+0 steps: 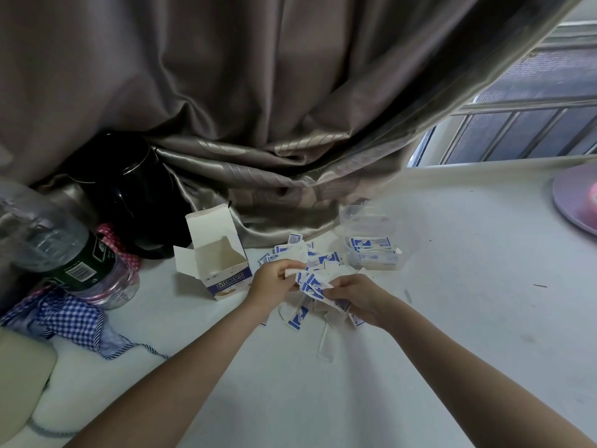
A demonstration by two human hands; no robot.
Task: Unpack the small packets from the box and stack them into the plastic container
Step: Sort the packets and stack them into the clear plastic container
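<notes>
A small white cardboard box stands open and empty-looking on the white table, left of my hands. Many blue-and-white packets lie scattered on the table beyond and under my hands. My left hand and my right hand together grip a fanned bunch of packets between them. A clear plastic container sits to the right behind the pile, with a few packets stacked flat inside it.
A grey curtain hangs and bunches onto the table at the back. A black kettle, a clear plastic bottle and checked cloth crowd the left. A pink plate lies far right, below the window.
</notes>
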